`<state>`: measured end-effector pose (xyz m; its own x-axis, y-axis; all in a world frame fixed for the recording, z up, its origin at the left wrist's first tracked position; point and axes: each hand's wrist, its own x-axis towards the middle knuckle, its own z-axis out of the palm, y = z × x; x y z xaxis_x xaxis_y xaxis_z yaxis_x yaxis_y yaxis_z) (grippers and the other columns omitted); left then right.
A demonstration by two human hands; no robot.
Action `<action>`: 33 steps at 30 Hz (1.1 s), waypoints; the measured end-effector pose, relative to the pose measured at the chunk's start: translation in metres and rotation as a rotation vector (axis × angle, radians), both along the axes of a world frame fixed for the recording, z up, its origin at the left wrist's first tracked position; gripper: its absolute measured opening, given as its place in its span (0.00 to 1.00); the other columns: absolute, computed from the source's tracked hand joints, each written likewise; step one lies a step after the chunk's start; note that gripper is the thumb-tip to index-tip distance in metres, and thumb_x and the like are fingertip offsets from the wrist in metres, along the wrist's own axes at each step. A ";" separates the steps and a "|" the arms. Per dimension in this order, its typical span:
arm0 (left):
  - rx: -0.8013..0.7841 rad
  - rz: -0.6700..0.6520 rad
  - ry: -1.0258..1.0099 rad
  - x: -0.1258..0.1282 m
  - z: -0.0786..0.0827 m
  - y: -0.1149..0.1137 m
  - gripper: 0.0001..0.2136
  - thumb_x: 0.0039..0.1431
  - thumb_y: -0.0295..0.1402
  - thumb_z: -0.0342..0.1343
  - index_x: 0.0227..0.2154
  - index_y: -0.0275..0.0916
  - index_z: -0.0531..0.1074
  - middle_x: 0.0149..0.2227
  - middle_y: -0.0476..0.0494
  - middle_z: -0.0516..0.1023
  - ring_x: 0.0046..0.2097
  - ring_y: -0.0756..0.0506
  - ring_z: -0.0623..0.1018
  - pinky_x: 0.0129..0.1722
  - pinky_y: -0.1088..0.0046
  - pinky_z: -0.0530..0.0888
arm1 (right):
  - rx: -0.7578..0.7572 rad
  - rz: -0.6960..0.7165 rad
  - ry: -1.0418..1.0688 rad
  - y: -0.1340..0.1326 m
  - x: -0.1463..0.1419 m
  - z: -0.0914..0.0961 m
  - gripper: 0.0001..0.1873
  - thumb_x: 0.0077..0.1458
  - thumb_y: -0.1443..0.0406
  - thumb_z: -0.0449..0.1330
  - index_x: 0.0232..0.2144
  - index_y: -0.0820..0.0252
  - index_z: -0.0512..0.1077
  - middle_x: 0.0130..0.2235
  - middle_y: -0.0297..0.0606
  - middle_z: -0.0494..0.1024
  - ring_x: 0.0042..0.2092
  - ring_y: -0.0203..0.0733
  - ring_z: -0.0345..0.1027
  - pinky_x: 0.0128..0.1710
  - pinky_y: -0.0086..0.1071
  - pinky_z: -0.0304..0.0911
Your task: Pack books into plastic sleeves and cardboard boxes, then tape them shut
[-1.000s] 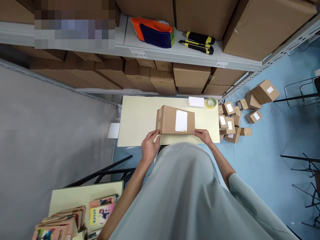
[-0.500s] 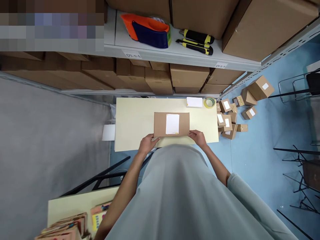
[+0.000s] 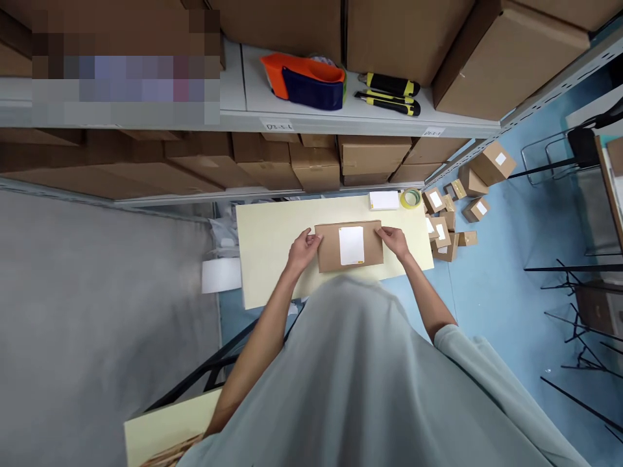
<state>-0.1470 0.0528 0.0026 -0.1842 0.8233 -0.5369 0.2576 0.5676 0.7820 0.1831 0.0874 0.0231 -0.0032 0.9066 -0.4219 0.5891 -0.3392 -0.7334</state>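
Observation:
A brown cardboard box (image 3: 329, 250) with a white label (image 3: 351, 245) on its upper face is in front of me at the pale yellow table (image 3: 272, 259). My left hand (image 3: 304, 250) pinches the box near its far left corner, thumb and fingers together. At the far right corner, my right hand (image 3: 393, 240) grips the box's edge in the same way. Whether the box rests on the tabletop or is slightly raised, I cannot tell.
Behind the box lie a white pad of labels (image 3: 383, 200) and a tape roll (image 3: 411, 198). An orange and blue tape dispenser (image 3: 311, 84) and box cutters (image 3: 389, 94) lie on the shelf (image 3: 350, 122). Several labelled parcels (image 3: 445, 230) sit on the floor at right.
Both hands have moved from the box's near corners to its far corners. The box now sits slightly tilted in view. My view has shifted, with the shelf lower in the picture.

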 end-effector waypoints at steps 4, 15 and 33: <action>0.148 0.056 0.065 -0.007 0.017 -0.029 0.28 0.68 0.53 0.60 0.59 0.35 0.79 0.58 0.32 0.84 0.57 0.37 0.84 0.63 0.58 0.78 | 0.026 -0.171 0.041 -0.037 -0.002 0.027 0.34 0.63 0.37 0.63 0.42 0.61 0.87 0.45 0.44 0.90 0.52 0.59 0.83 0.52 0.40 0.76; 0.129 -0.107 -0.054 -0.024 -0.016 -0.087 0.20 0.62 0.48 0.63 0.49 0.40 0.81 0.54 0.37 0.85 0.50 0.39 0.87 0.57 0.57 0.83 | -0.067 -0.293 0.023 -0.107 -0.002 0.001 0.29 0.51 0.41 0.70 0.37 0.60 0.88 0.39 0.43 0.90 0.48 0.60 0.83 0.50 0.42 0.77; 0.010 -0.197 -0.249 -0.043 -0.042 -0.078 0.28 0.60 0.45 0.69 0.61 0.42 0.74 0.61 0.31 0.82 0.55 0.37 0.85 0.55 0.52 0.86 | -0.136 -0.155 0.019 -0.090 -0.002 0.007 0.15 0.51 0.57 0.75 0.42 0.55 0.89 0.42 0.41 0.90 0.47 0.54 0.84 0.52 0.44 0.79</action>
<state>-0.1901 -0.0255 -0.0394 0.1154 0.8355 -0.5372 0.1613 0.5179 0.8401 0.1814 -0.0025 0.0300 0.1229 0.8313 -0.5420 0.5084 -0.5218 -0.6850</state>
